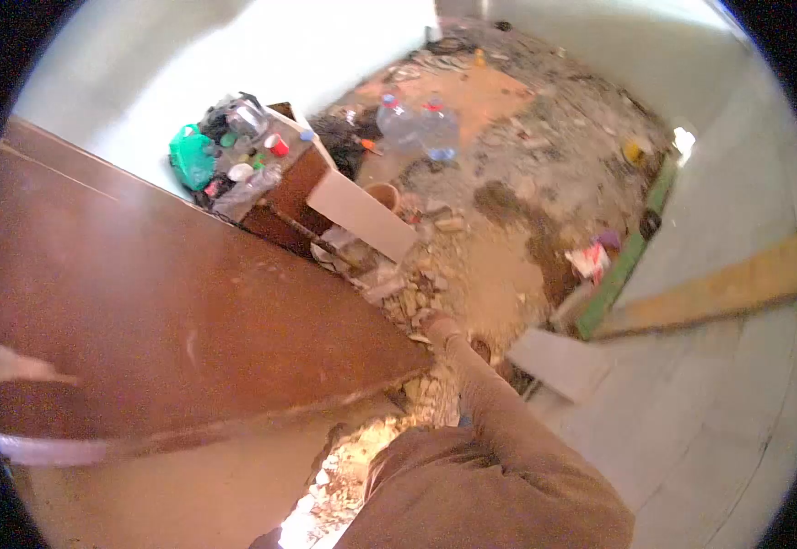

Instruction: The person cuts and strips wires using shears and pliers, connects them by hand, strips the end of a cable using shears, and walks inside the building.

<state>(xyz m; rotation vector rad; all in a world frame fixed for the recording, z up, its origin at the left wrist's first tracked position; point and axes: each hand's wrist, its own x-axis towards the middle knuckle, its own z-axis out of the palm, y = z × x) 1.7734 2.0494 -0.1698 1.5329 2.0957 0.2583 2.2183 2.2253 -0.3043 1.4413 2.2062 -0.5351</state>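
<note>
A brown-sleeved limb (495,393), seemingly my right arm, stretches forward from the brown clothing (499,485) at the bottom. At its far end is what looks like my right hand (437,322), small and blurred, over rubble and near the corner of a large brown door-like panel (188,320). Its fingers do not show clearly, and I cannot make out anything held. My left hand is not identifiable. A pale pinkish patch (23,363) lies at the panel's left side; I cannot tell what it is.
Broken stones (421,297) and dirt cover the floor. Clear plastic bottles (440,133) stand farther back. A cluttered brown cabinet (293,188) holds a green bag (193,157) and a red cup (276,145). At right are a green beam (632,247) and a wooden plank (719,285).
</note>
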